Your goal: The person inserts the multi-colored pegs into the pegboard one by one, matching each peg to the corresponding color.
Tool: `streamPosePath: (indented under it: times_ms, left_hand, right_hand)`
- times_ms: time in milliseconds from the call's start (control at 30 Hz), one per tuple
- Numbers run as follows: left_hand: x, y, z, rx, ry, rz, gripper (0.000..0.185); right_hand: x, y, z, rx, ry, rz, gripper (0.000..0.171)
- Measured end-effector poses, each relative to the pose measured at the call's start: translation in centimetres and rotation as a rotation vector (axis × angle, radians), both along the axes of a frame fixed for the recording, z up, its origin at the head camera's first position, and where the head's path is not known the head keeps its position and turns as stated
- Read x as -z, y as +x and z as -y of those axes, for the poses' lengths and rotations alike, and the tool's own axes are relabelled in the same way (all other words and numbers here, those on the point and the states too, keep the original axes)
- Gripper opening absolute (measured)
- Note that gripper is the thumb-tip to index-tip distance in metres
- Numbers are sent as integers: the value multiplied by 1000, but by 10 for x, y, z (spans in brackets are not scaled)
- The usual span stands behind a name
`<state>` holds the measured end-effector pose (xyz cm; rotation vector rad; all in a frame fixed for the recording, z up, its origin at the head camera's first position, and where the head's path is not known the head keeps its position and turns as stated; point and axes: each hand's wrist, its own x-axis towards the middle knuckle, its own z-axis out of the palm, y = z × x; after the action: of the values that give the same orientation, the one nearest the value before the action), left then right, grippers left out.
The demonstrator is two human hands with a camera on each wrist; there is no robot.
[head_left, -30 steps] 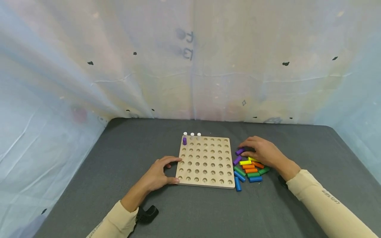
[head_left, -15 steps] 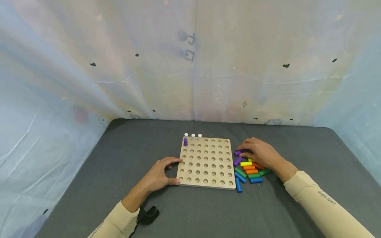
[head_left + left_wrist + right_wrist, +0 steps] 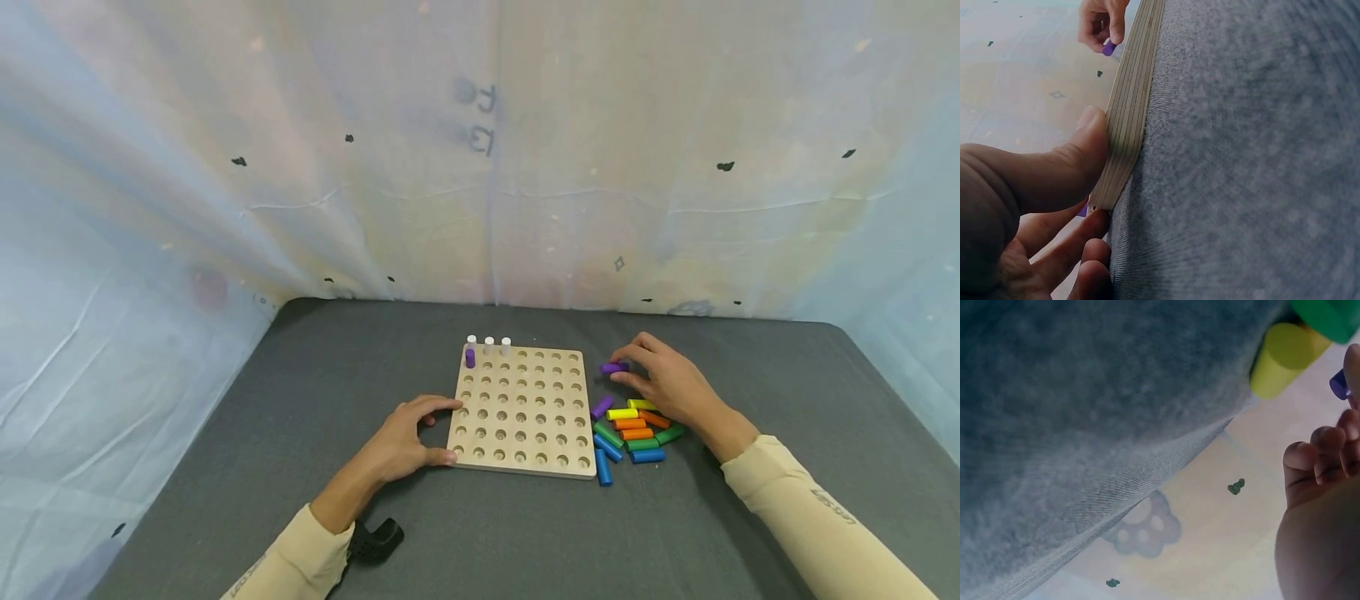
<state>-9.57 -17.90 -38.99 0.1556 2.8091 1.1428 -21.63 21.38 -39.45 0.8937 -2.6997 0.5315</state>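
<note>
Standing in pegboard (image 3: 525, 412): four pegs (image 3: 487, 343)

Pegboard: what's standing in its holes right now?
On the pegboard, three white pegs stand in the far row and one purple peg just behind the leftmost. Other holes look empty; the left hand covers none.

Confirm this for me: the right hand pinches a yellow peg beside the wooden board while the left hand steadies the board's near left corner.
Not quite. The peg pinched by the right hand is purple, not yellow; the head view shows this, and the yellow pegs lie in the loose pile. The rest holds: the peg is beside the wooden board, and the left hand steadies its near left corner.
</note>
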Motion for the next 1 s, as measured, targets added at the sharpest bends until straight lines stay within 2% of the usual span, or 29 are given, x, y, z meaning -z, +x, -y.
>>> streamPosePath:
  times_ms: [800,1000]
  left_hand:
    - [-2,1,-2,-13,-6,9,67]
    - [-5,2,1,46,-31,-6,66]
  right_hand:
    - [-1,3,5,10,33,79,25]
    - [-2,6,9,23,44,116,30]
